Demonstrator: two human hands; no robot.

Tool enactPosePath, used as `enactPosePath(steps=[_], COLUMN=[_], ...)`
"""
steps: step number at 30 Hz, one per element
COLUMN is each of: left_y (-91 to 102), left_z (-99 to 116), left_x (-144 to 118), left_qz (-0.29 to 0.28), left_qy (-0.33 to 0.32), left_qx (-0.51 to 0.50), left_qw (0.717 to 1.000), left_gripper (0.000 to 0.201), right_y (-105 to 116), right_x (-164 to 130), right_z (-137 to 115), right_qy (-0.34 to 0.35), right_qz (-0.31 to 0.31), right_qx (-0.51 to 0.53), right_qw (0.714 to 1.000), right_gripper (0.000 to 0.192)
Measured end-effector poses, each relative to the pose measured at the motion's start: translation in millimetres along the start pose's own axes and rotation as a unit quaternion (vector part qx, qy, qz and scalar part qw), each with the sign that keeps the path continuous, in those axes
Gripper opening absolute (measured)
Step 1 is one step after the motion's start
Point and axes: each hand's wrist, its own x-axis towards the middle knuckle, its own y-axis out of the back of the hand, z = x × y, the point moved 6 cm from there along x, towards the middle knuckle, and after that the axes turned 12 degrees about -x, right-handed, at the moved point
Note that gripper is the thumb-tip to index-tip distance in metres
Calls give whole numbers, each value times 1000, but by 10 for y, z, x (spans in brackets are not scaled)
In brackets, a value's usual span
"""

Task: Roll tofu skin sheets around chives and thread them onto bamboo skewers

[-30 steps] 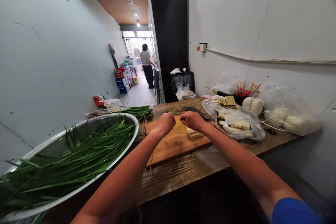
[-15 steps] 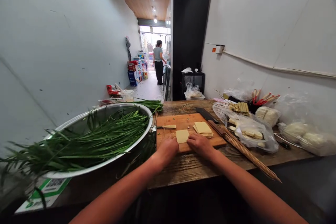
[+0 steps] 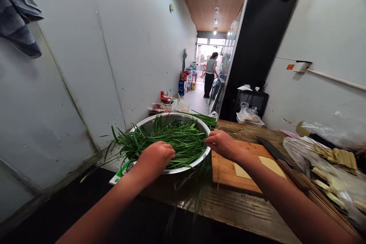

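Note:
Long green garlic chives fill a big metal bowl at the table's left side. Over the chives at the bowl's near side is my left hand, fingers curled down; its fingertips and anything in them are hidden. My right hand reaches the bowl's right rim, its thumb and fingers pinched at the ends of the chives. Beneath my right forearm lies a wooden cutting board with pale yellow tofu sheets, partly covered by the arm. A thin skewer lies on the board's left part.
A dark cleaver lies along the board's right edge, beside a bundle of wooden skewers. Plastic bags with filled skewers are at the right. More chives lie behind the bowl. A person stands far back near the doorway.
The view has turned left. Both hands have left the tofu sheet on the board and moved left to the bowl of chives.

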Motion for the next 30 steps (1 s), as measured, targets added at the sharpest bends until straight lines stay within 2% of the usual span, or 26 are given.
enactPosePath(steps=[2,5,8,11,13,16,19,20,23,25,28,30], left_y=[-96,-235,-306,-283,-226,-110,-73,-101,-276,-341,-302,-227], left_z=[-165,-289,-311,-311,-303,-248,-141,-118,-106,-100,-69,-76], left_x=[34,31,11,23,73,241,502,600,873,1008,1168,1253], left_qz=[-43,-66,-76,-74,-61,-3,48,44,-41,-86,-107,-101], left_qy=[0,13,24,29,27,6,-32,-33,8,24,10,13], left_qx=[8,-1,-25,-41,-43,-50,-80,-96,-152,-218,-328,-369], left_qw=[999,998,997,996,997,999,995,994,988,972,939,924], left_gripper=[25,25,24,23,21,20,27,29,26,30,33,30], right_y=[-135,-412,-608,-644,-582,-417,-243,-186,13,156,300,330], right_x=[343,615,680,678,686,725,777,791,800,769,676,606], right_z=[-118,-211,-257,-260,-245,-229,-229,-232,-223,-179,-32,126], right_qy=[20,37,69,98,110,123,123,121,118,114,91,45], right_qz=[-70,-142,-155,-133,-108,-71,-68,-73,-63,-37,4,46], right_qx=[-34,-68,-73,-77,-79,-76,-71,-72,-80,-82,-60,-22], right_qw=[997,987,983,983,985,987,988,987,988,989,994,998], right_gripper=[18,16,20,16,17,17,18,18,19,19,17,21])
